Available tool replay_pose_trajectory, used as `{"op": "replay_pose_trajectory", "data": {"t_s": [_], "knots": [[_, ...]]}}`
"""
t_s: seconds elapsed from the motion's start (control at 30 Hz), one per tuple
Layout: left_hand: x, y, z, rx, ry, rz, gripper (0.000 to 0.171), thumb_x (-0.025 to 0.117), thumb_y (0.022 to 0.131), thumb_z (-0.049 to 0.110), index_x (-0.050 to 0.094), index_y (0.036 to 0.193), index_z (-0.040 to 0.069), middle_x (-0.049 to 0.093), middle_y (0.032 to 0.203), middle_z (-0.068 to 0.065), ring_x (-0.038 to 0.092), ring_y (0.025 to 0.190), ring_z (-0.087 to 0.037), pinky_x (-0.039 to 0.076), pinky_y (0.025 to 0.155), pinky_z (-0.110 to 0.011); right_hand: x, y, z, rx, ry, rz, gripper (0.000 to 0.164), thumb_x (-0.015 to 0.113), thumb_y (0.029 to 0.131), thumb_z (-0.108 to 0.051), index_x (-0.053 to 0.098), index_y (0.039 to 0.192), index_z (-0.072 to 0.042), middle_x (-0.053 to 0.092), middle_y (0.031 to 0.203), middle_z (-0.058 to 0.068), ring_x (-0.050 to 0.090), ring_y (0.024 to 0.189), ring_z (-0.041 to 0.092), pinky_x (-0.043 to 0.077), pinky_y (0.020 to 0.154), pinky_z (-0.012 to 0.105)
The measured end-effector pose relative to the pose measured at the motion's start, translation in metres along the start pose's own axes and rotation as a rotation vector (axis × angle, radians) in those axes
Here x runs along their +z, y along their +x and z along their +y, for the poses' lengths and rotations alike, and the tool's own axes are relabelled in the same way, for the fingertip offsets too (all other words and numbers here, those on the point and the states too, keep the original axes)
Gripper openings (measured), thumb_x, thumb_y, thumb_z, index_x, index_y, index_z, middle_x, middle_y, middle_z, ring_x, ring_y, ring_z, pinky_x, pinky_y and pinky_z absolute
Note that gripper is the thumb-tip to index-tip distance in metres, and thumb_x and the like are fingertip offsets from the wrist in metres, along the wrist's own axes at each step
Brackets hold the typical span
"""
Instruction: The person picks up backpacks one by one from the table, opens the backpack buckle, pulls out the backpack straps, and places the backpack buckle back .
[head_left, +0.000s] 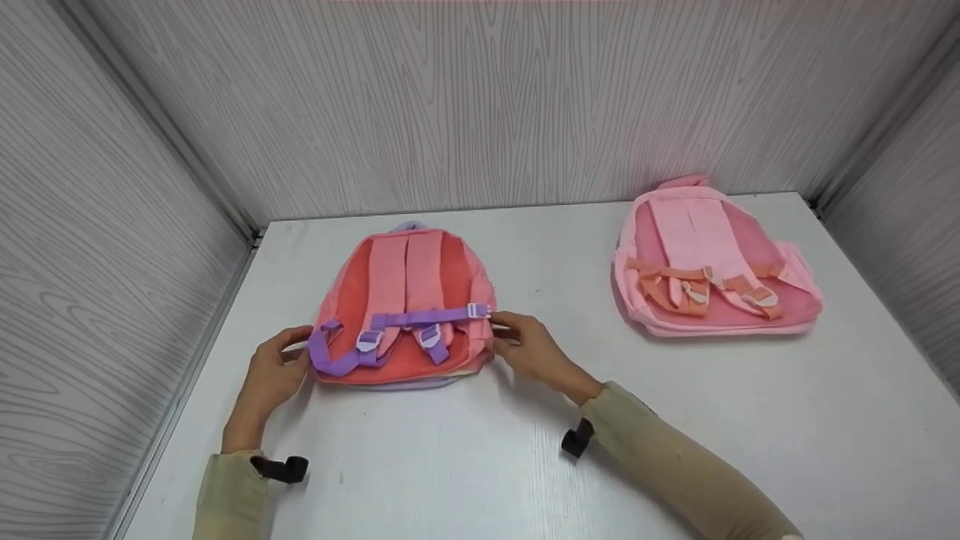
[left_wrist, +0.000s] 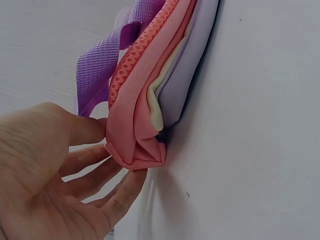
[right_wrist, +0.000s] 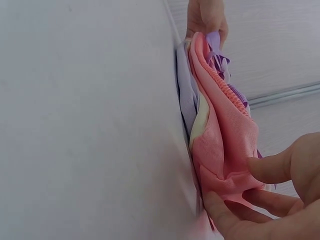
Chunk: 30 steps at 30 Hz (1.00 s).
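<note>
A coral-and-pink child's backpack (head_left: 388,270) lies with its strap side up on the white table, its purple straps (head_left: 431,318) and white buckles showing. My left hand (head_left: 274,371) holds its lower left side; in the left wrist view the thumb (left_wrist: 87,131) meets the coral edge and the fingers lie along the pink side pocket (left_wrist: 135,145). On the opposite side my right hand (head_left: 529,349) grips the lower right corner. The right wrist view has that thumb (right_wrist: 272,167) on the pink fabric (right_wrist: 227,150) and fingers against the pocket's end. A lilac front layer (left_wrist: 182,75) faces the table.
A second pink backpack (head_left: 697,255) with orange straps lies strap side up at the table's back right. Wood-grain panels (head_left: 495,105) rise behind the table (head_left: 465,465) and at both sides. Black wrist mounts (head_left: 283,469) sit on both sleeves.
</note>
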<state>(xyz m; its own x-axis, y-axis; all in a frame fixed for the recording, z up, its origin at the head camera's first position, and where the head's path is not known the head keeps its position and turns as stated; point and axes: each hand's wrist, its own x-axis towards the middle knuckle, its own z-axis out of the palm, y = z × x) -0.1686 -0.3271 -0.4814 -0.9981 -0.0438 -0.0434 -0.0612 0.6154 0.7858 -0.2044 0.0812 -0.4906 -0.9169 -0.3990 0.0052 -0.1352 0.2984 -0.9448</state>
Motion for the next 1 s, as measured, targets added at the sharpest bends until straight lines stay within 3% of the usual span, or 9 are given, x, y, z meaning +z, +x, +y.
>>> {"op": "replay_pose_trajectory", "data": {"t_s": [0.13, 0.37, 0.6, 1.0], "knots": [[-0.005, 0.002, -0.005, -0.018, -0.014, 0.022, 0.046, 0.055, 0.107, 0.007, 0.051, 0.152, -0.006, 0.053, 0.154, -0.031, 0.059, 0.135, -0.048, 0.049, 0.086, -0.008, 0.008, 0.008, -0.001, -0.003, -0.002, 0.009, 0.047, 0.060, 0.104, -0.002, 0.057, 0.151, 0.000, 0.059, 0.153, 0.020, 0.060, 0.139, 0.038, 0.051, 0.113, 0.045], [-0.014, 0.008, -0.011, -0.072, 0.000, 0.021, 0.049, 0.054, 0.109, 0.010, 0.049, 0.155, -0.005, 0.050, 0.157, -0.030, 0.056, 0.139, -0.048, 0.047, 0.086, -0.009, 0.023, 0.022, -0.002, 0.002, 0.001, 0.045, 0.046, 0.060, 0.107, -0.007, 0.056, 0.152, 0.000, 0.059, 0.154, 0.017, 0.058, 0.142, 0.033, 0.050, 0.114, 0.042], [-0.024, 0.017, -0.016, -0.078, 0.046, 0.039, 0.048, 0.052, 0.108, 0.008, 0.049, 0.154, -0.006, 0.050, 0.157, -0.031, 0.056, 0.139, -0.049, 0.048, 0.090, -0.014, 0.042, 0.039, -0.007, 0.023, 0.010, 0.101, 0.044, 0.060, 0.108, -0.009, 0.057, 0.152, -0.001, 0.061, 0.153, 0.016, 0.059, 0.142, 0.029, 0.050, 0.114, 0.038], [-0.040, 0.029, -0.026, -0.077, 0.066, 0.078, 0.049, 0.049, 0.109, 0.009, 0.046, 0.155, -0.008, 0.051, 0.155, -0.033, 0.055, 0.139, -0.051, 0.039, 0.081, -0.002, 0.066, 0.055, -0.013, 0.026, -0.011, 0.138, 0.045, 0.057, 0.109, -0.010, 0.055, 0.154, -0.002, 0.064, 0.149, 0.014, 0.062, 0.135, 0.023, 0.053, 0.110, 0.033]]}}
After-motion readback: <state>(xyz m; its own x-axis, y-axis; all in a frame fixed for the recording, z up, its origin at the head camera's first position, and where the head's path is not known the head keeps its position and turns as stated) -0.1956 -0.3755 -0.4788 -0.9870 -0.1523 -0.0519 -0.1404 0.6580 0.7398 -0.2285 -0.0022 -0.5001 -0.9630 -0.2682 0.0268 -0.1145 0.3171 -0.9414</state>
